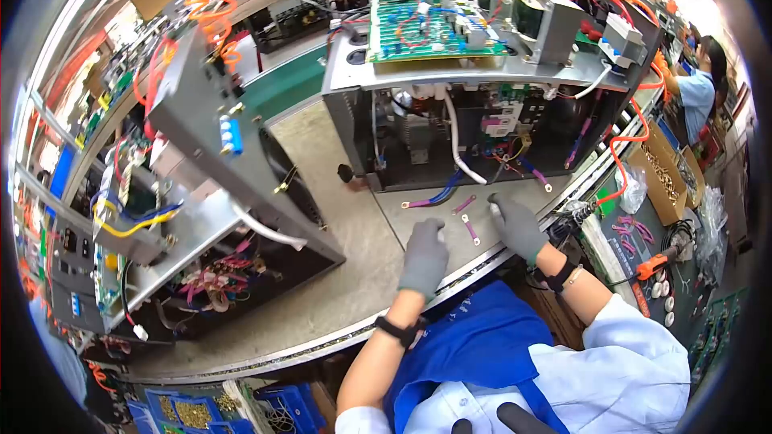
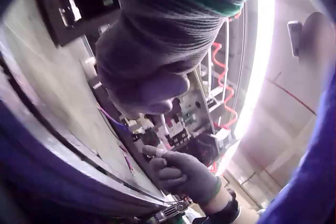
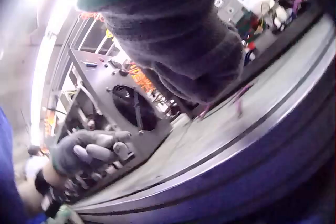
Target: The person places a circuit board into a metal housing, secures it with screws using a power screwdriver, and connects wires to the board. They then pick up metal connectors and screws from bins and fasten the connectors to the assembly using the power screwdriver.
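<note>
**Two gloved hands over short purple leads**

Both hands hover low over the grey surface in front of the open machine chassis. The left hand hangs with fingers loosely curled and holds nothing that shows. The right hand has its fingers bent, the tips pinched together; whether something small sits between them I cannot tell. Between the hands lies a short purple lead with metal lugs, another just beyond it. Such a lead looks light and bendable, likely to flop; the stiff lug end seems the surest place to pinch.
</note>
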### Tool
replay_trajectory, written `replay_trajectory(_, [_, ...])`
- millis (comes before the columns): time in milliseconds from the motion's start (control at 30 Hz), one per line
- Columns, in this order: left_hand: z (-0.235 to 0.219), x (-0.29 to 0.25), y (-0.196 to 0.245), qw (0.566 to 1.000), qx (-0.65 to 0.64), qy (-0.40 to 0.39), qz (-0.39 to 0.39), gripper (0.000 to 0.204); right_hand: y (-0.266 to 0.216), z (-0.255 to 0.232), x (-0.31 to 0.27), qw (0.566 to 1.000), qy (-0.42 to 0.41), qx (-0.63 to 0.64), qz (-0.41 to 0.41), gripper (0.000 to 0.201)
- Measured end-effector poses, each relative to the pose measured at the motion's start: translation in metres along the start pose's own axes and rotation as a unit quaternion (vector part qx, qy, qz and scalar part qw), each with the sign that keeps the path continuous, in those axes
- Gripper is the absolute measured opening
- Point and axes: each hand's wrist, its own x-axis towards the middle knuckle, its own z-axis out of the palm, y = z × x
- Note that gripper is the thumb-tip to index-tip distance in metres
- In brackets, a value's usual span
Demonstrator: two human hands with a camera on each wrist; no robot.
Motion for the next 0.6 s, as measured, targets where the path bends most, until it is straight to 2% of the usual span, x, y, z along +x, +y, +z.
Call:
replay_trajectory(33, [0.012,0.013,0.007,1.000,0.003,-0.008,0.002,0.028,0.002,0.000,0.007,0.997,0.014,-0.070,0.028,0.028])
replay_trajectory(67, [0.023,0.025,0.012,0.997,0.065,-0.049,-0.019,0.028,0.008,0.004,0.012,0.997,0.014,-0.063,0.037,0.028])
replay_trajectory(100, [0.029,0.031,0.014,0.987,0.127,-0.090,-0.039,0.028,0.015,0.011,0.018,0.995,0.030,-0.098,-0.004,0.028])
replay_trajectory(133, [0.035,0.034,0.014,0.981,0.166,-0.096,-0.023,0.029,0.021,0.016,0.021,0.989,0.046,-0.132,-0.045,0.028])
replay_trajectory(167, [0.038,0.034,0.014,0.979,0.170,-0.109,-0.020,0.029,0.027,0.020,0.023,0.991,0.046,-0.125,-0.033,0.028])
replay_trajectory(233, [0.034,0.033,0.018,0.987,0.143,-0.064,-0.018,0.034,0.028,0.024,0.026,0.985,0.037,-0.167,-0.013,0.030])
replay_trajectory(300, [0.032,0.029,0.012,0.988,0.135,-0.065,-0.033,0.040,0.027,0.017,0.022,0.992,0.025,-0.122,0.010,0.034])
replay_trajectory(367, [0.024,0.028,0.011,0.992,0.094,-0.053,-0.065,0.044,0.023,0.007,0.017,0.996,0.082,-0.032,0.009,0.035])
replay_trajectory(400, [0.021,0.028,0.009,0.992,0.089,-0.054,-0.073,0.042,0.021,0.000,0.015,0.996,0.081,-0.029,0.012,0.035])
replay_trajectory(467, [0.020,0.027,0.004,0.994,0.079,-0.033,-0.063,0.038,0.018,-0.009,0.011,0.993,0.092,0.058,0.055,0.035])
replay_trajectory(500, [0.018,0.027,0.003,0.996,0.067,-0.010,-0.053,0.035,0.018,-0.011,0.008,0.992,0.091,0.059,0.056,0.035])
replay_trajectory(533, [0.016,0.028,0.003,0.996,0.068,-0.012,-0.053,0.035,0.020,-0.011,0.004,0.988,0.129,0.077,0.039,0.033])
replay_trajectory(567, [0.013,0.028,0.005,0.996,0.040,-0.009,-0.085,0.034,0.023,-0.011,0.001,0.981,0.165,0.094,0.022,0.032])
replay_trajectory(600, [0.011,0.028,0.007,0.993,0.011,-0.005,-0.117,0.034,0.027,-0.011,0.000,0.982,0.164,0.094,0.022,0.032])
